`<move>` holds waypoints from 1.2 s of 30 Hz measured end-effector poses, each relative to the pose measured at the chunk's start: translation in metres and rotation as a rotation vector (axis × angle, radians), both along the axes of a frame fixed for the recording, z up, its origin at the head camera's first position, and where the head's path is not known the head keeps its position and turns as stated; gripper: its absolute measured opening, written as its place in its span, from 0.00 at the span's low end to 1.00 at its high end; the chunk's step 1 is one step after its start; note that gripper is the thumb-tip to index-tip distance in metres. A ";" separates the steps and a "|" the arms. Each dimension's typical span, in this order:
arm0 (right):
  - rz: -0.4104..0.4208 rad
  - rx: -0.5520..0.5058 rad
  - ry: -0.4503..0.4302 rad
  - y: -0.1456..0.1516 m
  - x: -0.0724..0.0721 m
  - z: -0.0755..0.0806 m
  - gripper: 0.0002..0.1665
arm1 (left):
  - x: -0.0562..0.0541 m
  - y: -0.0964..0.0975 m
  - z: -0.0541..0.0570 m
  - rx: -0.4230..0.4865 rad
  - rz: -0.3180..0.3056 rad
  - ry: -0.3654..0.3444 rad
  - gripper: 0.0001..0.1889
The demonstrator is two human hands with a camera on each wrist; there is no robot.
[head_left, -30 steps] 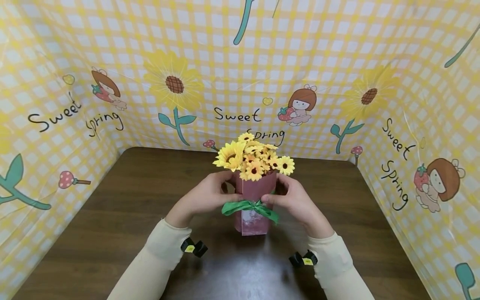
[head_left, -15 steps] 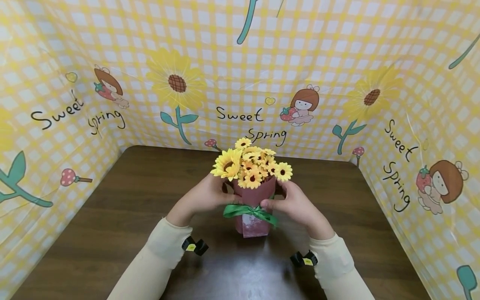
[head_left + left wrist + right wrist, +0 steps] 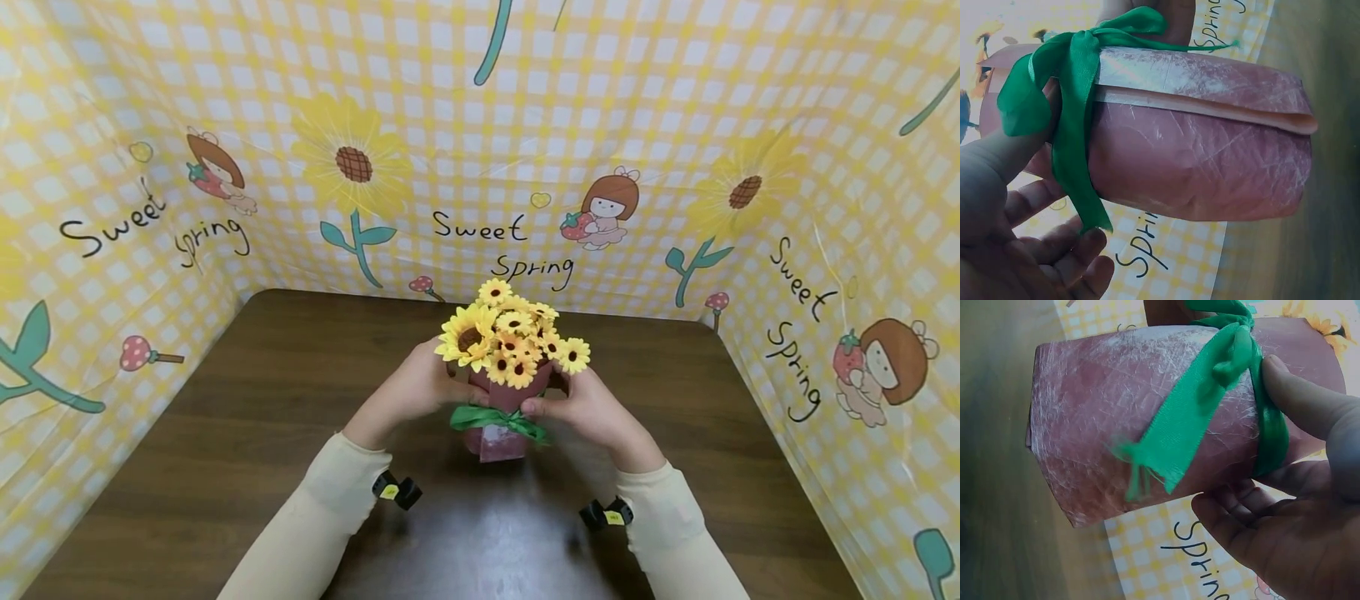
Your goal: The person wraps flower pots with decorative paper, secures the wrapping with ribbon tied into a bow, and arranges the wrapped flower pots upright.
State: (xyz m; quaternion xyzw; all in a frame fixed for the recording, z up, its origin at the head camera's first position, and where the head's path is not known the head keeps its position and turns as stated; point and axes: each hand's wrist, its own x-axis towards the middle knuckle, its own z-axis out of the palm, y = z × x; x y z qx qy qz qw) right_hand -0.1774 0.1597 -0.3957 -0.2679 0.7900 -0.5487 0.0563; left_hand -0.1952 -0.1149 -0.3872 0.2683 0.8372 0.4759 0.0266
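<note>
A bouquet of yellow flowers [image 3: 513, 323] with dark centres is wrapped in dusky pink paper [image 3: 1204, 162]. A green ribbon [image 3: 1194, 406] goes round the paper and is tied in a bow at the front. From the left side my left hand [image 3: 411, 385] holds the wrapping, its thumb passing behind the ribbon loop in the left wrist view. My right hand [image 3: 596, 407] holds the opposite side, thumb at the ribbon's edge and fingers behind the paper. The bouquet leans with its flower heads toward me, and its base shows over the dark tabletop.
The dark wooden table [image 3: 187, 467] lies under both forearms. A yellow-and-white checked cloth [image 3: 465, 150] with printed sunflowers and lettering rises behind the table and along both sides. A black strap device [image 3: 397, 490] sits at each wrist.
The bouquet has tipped, so its flower heads come lower and toward me while its base draws up and back. Both hands keep their hold with only small shifts.
</note>
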 end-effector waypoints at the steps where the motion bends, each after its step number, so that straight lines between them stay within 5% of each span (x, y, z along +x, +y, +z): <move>1: -0.001 -0.005 -0.004 0.000 -0.001 -0.001 0.42 | 0.000 0.001 0.000 0.003 0.002 -0.001 0.38; 18: -0.002 -0.054 -0.172 0.000 -0.006 -0.013 0.43 | -0.004 0.004 -0.009 -0.080 0.051 0.032 0.35; 36: 0.018 -0.069 -0.194 -0.006 -0.010 -0.024 0.40 | -0.011 0.005 -0.023 -0.023 0.002 -0.029 0.34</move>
